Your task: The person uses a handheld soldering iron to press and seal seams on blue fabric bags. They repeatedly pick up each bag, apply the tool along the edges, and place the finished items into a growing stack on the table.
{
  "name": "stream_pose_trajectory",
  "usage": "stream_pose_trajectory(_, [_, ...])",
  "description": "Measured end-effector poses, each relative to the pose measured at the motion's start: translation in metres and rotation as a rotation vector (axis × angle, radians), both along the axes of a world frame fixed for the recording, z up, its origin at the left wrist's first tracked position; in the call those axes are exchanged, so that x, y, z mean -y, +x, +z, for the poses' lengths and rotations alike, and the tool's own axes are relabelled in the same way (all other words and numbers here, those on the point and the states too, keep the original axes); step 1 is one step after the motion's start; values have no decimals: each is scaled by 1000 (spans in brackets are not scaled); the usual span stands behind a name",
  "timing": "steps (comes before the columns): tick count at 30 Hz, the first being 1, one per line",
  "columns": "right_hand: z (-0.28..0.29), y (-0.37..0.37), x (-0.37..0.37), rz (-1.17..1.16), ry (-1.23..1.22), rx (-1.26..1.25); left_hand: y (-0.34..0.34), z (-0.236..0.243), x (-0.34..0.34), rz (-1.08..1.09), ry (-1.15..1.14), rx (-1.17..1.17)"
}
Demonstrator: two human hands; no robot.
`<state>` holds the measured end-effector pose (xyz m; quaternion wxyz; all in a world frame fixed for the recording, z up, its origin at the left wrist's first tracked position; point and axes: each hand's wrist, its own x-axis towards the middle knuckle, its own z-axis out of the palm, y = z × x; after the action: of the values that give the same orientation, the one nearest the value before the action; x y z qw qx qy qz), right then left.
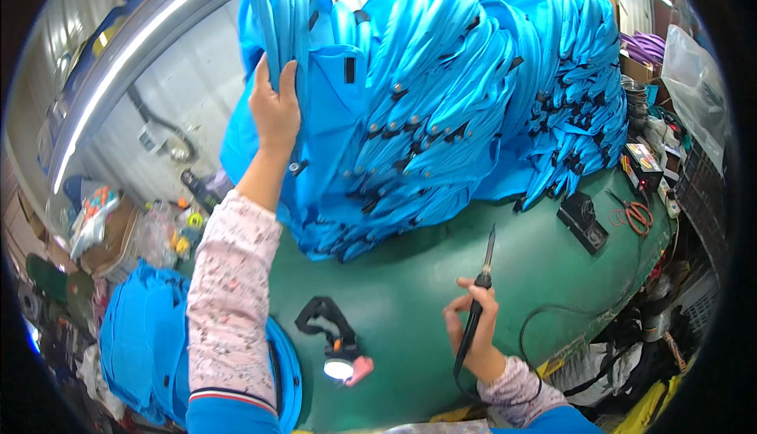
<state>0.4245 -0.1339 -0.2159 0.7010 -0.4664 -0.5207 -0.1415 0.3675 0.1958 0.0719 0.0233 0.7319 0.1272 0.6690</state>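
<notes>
My left hand point(274, 107) reaches up and grips the top blue fabric piece point(319, 79) at the left end of a tall leaning stack of bright blue bag pieces point(457, 95) with black straps and rivets. My right hand point(471, 320) holds a black soldering iron point(479, 292) like a pen, tip pointing up, above the green table point(410, 276). The iron's cord runs off toward the right. A small headlamp point(337, 347), switched on and with a black strap, lies on the table between my forearms.
A black stand point(582, 219), red-handled scissors point(633, 213) and small boxes point(643, 162) sit at the table's right end. More blue pieces point(146, 347) are piled low at the left. Cluttered boxes and bags lie on the floor at the left.
</notes>
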Motion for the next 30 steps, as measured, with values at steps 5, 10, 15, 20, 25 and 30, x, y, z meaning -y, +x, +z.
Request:
stream_pose_trajectory(5, [-1, 6, 8, 15, -124, -50, 126, -14, -83, -109, -195, -452])
stream_pose_trajectory(10, [-1, 5, 5, 69, -171, -219, 162, 36, -102, 228, -47, -936])
stream_pose_trajectory(15, [-8, 5, 8, 107, -149, -276, 114, 12, -118, 385, 425, -795])
stream_pose_trajectory(20, [-4, 0, 13, 127, -156, -276, -16, 24, -15, 220, 255, -1056])
stream_pose_trajectory(25, [3, -11, 17, 163, -107, -190, -233, -70, 161, 330, -512, -1569])
stream_pose_trajectory(30, [5, -32, 21, 186, -94, -68, -400, -232, 318, 625, -774, -1658])
